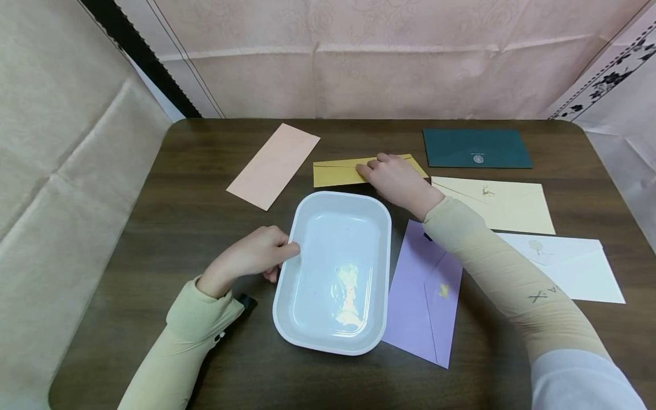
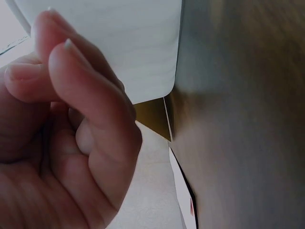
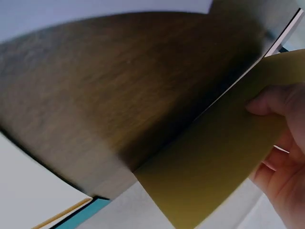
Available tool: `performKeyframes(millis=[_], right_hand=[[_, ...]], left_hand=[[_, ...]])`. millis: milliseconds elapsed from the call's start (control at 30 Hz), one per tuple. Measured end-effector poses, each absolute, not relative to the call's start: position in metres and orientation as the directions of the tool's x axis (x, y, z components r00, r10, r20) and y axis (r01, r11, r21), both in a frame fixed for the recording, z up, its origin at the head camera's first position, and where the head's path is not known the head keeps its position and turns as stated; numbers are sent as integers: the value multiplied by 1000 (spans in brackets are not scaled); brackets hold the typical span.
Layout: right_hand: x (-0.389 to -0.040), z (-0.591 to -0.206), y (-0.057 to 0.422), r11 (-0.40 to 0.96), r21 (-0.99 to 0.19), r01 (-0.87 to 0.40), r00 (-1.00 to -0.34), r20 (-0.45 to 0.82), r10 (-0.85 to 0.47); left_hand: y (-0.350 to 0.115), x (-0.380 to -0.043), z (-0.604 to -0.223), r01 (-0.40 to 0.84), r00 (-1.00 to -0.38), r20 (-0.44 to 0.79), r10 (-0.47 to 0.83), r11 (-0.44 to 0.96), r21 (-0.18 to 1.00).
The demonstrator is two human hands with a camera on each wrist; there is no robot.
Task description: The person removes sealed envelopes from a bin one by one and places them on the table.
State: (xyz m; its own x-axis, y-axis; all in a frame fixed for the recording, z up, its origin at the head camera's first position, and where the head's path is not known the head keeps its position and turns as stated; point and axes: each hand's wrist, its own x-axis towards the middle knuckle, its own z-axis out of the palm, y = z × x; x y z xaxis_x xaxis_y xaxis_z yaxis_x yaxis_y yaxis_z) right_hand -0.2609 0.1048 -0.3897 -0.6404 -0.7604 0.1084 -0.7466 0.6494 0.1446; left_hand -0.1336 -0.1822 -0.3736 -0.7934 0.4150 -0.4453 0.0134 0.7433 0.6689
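A white rectangular tray [image 1: 328, 256] with rounded corners sits in the middle of the table. My left hand [image 1: 256, 250] pinches its left rim, the thumb over the edge and the fingers curled below; the left wrist view shows these curled fingers [image 2: 95, 86] beside the tray's white wall [image 2: 143, 52]. Beyond the tray, my right hand [image 1: 397, 179] holds a gold envelope [image 1: 335, 173] near its right end. In the right wrist view the thumb presses one face of the envelope [image 3: 205, 157], with fingers behind it. The envelope is tilted up, its lower edge close to the table.
Right of the tray lies a purple envelope [image 1: 410, 307], partly under my right forearm. Farther right are a dark green envelope [image 1: 476, 145], a cream envelope [image 1: 512, 205] and a white envelope [image 1: 574, 270]. A pale pink envelope [image 1: 274, 165] lies at the back left of the wooden table [image 1: 179, 228].
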Motion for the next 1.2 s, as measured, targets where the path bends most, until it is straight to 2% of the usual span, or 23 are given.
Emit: performKeyframes(millis=[433, 733, 1200], right_hand=[[-261, -393, 109, 718, -26, -695, -719, 20, -695], [-263, -395, 113, 729, -28, -684, -729, 1, -684], [-265, -397, 119, 728, -99, -679, -728, -39, -685]], left_hand=[[-183, -134, -376, 15, -797, -432, 422, 729, 685], [-184, -134, -377, 14, -793, -434, 427, 725, 688], [-187, -135, -374, 31, -768, -436, 468, 708, 705]])
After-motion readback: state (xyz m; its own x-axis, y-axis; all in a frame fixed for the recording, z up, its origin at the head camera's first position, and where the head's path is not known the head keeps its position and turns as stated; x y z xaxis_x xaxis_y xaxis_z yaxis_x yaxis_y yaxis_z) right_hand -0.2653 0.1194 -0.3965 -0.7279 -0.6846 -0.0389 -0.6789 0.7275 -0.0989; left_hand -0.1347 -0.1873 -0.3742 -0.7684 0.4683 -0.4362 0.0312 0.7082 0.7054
